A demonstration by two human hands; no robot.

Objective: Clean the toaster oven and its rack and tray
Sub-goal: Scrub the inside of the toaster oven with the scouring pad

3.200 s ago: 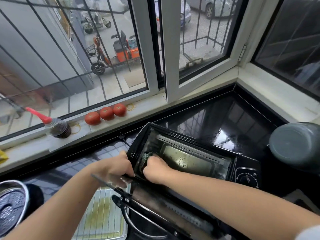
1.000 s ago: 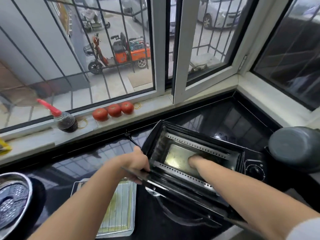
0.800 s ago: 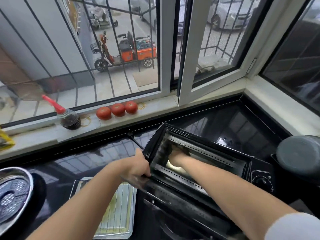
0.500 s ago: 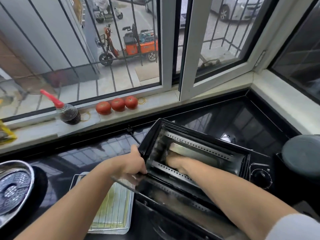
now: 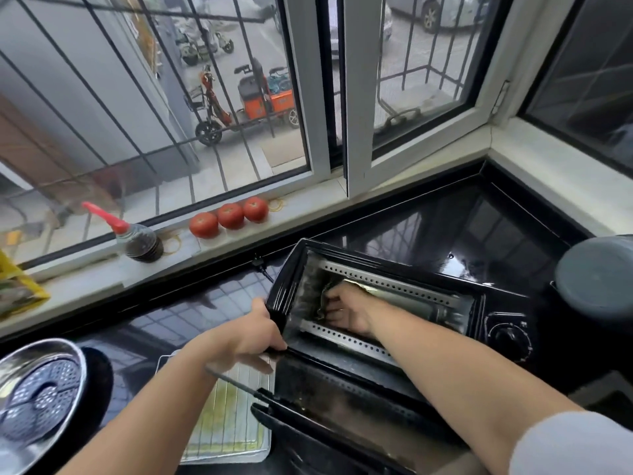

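A black toaster oven (image 5: 493, 323) stands on the dark counter with its glass door (image 5: 342, 402) folded down toward me. My left hand (image 5: 246, 337) grips the oven's left front corner. My right hand (image 5: 346, 308) is inside the cavity at its left wall, fingers curled round a dark scrubbing pad (image 5: 325, 296) that is mostly hidden. A wire rack (image 5: 226, 419) lies on a metal tray (image 5: 222, 457) on the counter left of the door.
A steel steamer pan (image 5: 37, 399) sits at the near left, a grey pot lid (image 5: 599, 279) at the right. On the windowsill are three tomatoes (image 5: 229, 216), a dark sauce bottle (image 5: 140, 240) and a yellow packet (image 5: 13, 289). A power cord (image 5: 263, 269) runs behind the oven.
My right hand has moved from the oven's floor to its inner left wall. My left hand has kept its hold on the left front corner.
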